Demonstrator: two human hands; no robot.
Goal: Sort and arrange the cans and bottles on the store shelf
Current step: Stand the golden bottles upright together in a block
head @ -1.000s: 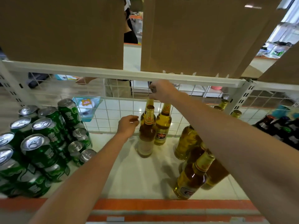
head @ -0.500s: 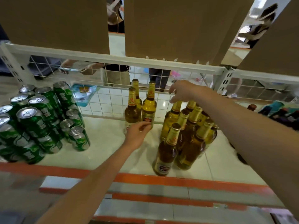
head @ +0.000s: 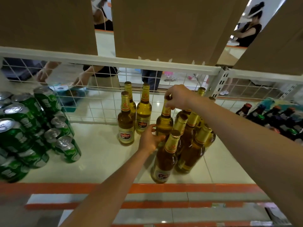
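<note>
The right hand pinches the top of one bottle with bent fingers. The left hand is curled round the fat low part of the same bottle. So both hands hold it. It is upright, but I cannot tell if it sits on the shelf or is lifted a little.

Just left of the left hand stand three bottles in a neat group. I think those are done. Right of the left hand, under the right arm, is a tight bunch of the same gold bottles, all touching. Those look not sorted yet. Far to the left of both hands are green cans, and some lie on their sides. So I think the job has only begun, with lots left to do.
</note>
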